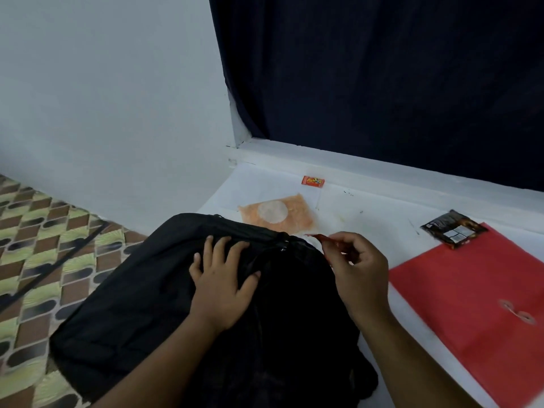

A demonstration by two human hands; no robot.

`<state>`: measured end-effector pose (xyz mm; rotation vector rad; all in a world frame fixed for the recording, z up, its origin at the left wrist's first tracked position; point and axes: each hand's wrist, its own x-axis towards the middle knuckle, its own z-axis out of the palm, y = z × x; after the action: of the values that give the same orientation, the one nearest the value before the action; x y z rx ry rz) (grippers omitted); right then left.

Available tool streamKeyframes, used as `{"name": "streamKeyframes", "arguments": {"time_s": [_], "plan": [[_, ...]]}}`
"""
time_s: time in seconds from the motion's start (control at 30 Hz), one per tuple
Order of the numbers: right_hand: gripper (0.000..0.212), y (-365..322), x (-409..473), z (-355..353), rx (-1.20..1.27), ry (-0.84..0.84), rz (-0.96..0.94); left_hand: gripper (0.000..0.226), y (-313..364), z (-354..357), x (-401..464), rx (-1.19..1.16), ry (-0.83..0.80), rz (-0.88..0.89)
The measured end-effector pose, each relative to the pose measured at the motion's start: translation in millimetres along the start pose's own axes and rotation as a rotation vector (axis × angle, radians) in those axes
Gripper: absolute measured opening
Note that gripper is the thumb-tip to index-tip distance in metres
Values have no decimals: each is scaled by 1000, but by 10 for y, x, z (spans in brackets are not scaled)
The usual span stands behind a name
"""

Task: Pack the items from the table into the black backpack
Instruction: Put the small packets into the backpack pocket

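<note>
Black fabric backpack [164, 290] is laid at the white table's [368, 219] near-left corner, overhanging its left edge. It is pressed flat by the left hand [223, 278], fingers spread near the zipper [283, 245]. A thin red item [319, 238], too blurred to identify, is pinched by the right hand [357, 272]. Likely step: opening held apart, item slid in. Unpacked: orange pouch [276, 214], small orange packet [313, 182], dark sachet [454, 228], red folder [477, 298], cut off at the near-right edge. Backpack interior cannot be seen.
</note>
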<state>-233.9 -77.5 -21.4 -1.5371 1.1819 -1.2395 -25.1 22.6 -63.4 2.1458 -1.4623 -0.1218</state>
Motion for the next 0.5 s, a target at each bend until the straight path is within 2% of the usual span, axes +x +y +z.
{"name": "streamKeyframes", "arguments": {"time_s": [0.13, 0.27, 0.37, 0.5], "plan": [[9, -222, -308, 129, 4, -73, 7, 48, -2, -69, -10, -266, 114, -48], [11, -227, -515, 244, 60, -156, 90, 34, -38, -103, -17, -379, 254, 4], [8, -192, -587, 284, -4, -305, 184, 24, -19, -142, -50, -395, 351, 68], [12, -204, -619, 340, -140, -541, 252, 18, -13, -264, -113, -417, 405, 55]]}}
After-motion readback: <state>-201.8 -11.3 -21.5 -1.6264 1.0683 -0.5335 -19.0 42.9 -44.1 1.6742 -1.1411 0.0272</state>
